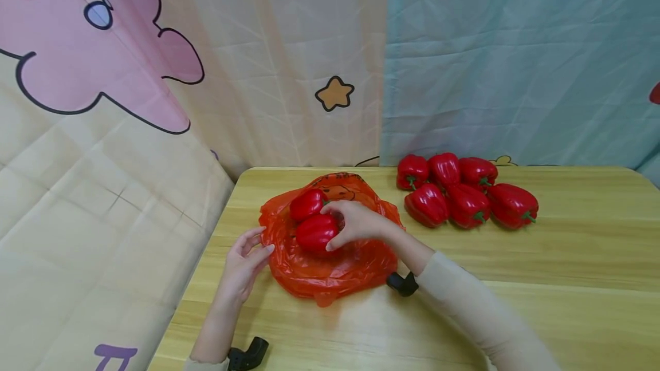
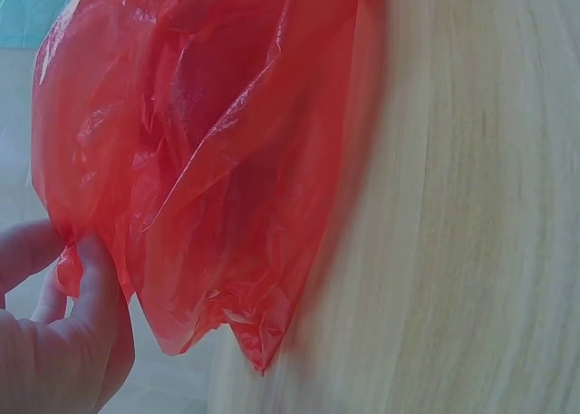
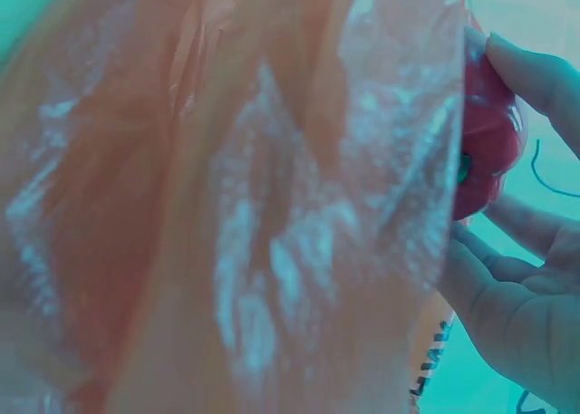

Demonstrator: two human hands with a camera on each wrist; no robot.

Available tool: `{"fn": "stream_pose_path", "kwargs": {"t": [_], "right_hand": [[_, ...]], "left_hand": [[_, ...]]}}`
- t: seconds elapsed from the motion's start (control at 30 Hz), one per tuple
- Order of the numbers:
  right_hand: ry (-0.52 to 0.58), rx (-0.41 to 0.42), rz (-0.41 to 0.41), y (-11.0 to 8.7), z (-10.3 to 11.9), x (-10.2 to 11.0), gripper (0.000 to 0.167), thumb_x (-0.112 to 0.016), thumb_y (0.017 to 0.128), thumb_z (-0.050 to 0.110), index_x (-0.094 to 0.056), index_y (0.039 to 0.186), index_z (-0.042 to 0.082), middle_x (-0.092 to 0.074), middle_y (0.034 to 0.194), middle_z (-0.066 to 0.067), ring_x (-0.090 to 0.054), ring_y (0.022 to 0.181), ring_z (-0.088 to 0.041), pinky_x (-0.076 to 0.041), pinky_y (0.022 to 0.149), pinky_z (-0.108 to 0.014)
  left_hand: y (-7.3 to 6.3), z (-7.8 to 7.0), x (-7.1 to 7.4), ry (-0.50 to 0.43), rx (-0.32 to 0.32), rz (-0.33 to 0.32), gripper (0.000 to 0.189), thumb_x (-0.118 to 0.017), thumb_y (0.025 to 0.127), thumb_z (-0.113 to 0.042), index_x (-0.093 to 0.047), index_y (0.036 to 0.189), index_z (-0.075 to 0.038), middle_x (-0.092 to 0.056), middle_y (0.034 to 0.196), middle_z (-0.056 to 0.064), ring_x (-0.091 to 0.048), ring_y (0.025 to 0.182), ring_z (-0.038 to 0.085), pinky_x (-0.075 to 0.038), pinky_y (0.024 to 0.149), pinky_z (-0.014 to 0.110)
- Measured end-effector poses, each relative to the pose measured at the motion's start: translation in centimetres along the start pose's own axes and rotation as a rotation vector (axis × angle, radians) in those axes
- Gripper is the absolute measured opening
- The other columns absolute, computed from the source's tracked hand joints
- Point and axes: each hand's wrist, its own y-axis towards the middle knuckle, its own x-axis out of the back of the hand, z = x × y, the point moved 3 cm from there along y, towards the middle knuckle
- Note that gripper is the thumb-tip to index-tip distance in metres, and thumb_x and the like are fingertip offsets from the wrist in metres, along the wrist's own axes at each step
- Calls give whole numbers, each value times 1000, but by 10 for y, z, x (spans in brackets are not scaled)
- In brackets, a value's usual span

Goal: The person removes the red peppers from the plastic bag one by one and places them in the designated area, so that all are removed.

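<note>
A red plastic bag (image 1: 335, 276) lies spread open on the table, with a red bell pepper (image 1: 307, 205) in its mouth. Just in front of that one is a second red bell pepper (image 1: 315, 233), gripped by my right hand (image 1: 356, 223) between thumb and fingers; the right wrist view shows the held pepper (image 3: 489, 129) partly behind the film. At the bag's left edge is my left hand (image 1: 243, 262). Its thumb and a finger pinch the rim of the red film in the left wrist view, where the bag (image 2: 227, 160) hides what lies inside.
Several red bell peppers (image 1: 466, 205) sit in two rows at the back of the wooden table (image 1: 582, 256), right of the bag. A printed curtain (image 1: 309, 27) hangs behind the table's back edge. Black wrist mounts (image 1: 402, 284) are strapped to both forearms.
</note>
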Motion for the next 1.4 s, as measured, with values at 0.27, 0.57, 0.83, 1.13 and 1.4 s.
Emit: {"fn": "stream_pose_path", "kwargs": {"t": [0.27, 0.57, 0.83, 1.13, 1.4], "right_hand": [[32, 25, -64, -18, -4, 9, 66, -83, 67, 24, -52, 124, 10, -57, 115, -5, -53, 100, -21, -53, 74, -30], [35, 43, -160, -41, -6, 23, 66, -82, 66, 28, -53, 123, 10, -58, 111, -6, -55, 97, -22, -54, 74, -31], [103, 13, -236, -59, -11, 35, 67, -83, 66, 29, -52, 122, 11, -58, 109, -5, -56, 95, -23, -55, 70, -31], [171, -2, -324, -80, -23, 50, 68, -83, 67, 26, -50, 124, 7, -59, 112, -10, -57, 97, -26, -56, 72, -35], [128, -20, -389, -100, -33, 63, 69, -84, 66, 25, -49, 123, 8, -58, 113, -9, -57, 96, -25, -55, 74, -35]], "left_hand": [[0, -1, 1, 7, 4, 8, 43, -56, 86, 9, -43, 126, -4, -51, 108, 5, -61, 87, 14, -54, 78, 27], [0, -1, 1, 10, 0, 2, 42, -56, 87, 8, -44, 125, -5, -51, 108, 5, -61, 86, 13, -54, 78, 27], [0, -1, 1, 17, -14, 4, 42, -56, 86, 8, -44, 124, -4, -51, 107, 4, -61, 86, 13, -54, 78, 27], [1, 2, 3, 5, -9, -10, 40, -56, 86, 9, -46, 123, -5, -54, 105, 3, -62, 86, 13, -54, 77, 27], [1, 1, 4, 22, 12, -4, 43, -57, 86, 7, -44, 126, -5, -52, 108, 4, -61, 86, 13, -54, 79, 27]]}}
